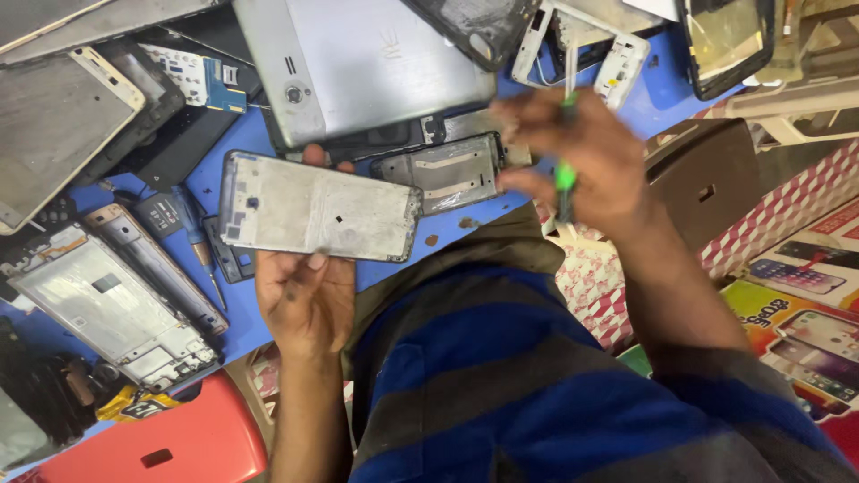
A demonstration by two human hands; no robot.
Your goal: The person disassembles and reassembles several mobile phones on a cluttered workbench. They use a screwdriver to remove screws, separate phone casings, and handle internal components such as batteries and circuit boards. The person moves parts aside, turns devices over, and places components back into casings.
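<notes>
**Phone frame held flat over a blue worktop**

Phone frame [318,207], a bare grey metal mid-chassis with rounded corners and a dull, scuffed face, lies across the left hand [304,300]. The thumb presses on its near long edge while the fingers [313,156] wrap under and show at the far edge, so the grip is closed on it just above the blue worktop [246,326]. The right hand [586,165] is blurred; its fingers are curled round a slim screwdriver [565,174] with a green grip, held nearly upright, just right of the frame and apart from it.

No box or tray shows; parts lie loose on the worktop. Touching the frame's right end is a second, smaller phone chassis [443,170], dark with metal shields. Behind it lies a silver tablet back cover [358,67], smooth with a round camera hole. To the left sits another stripped phone frame [112,304], and a small screwdriver [201,250] lies beside it. A red plastic shell [170,443] lies at the near left corner.
</notes>
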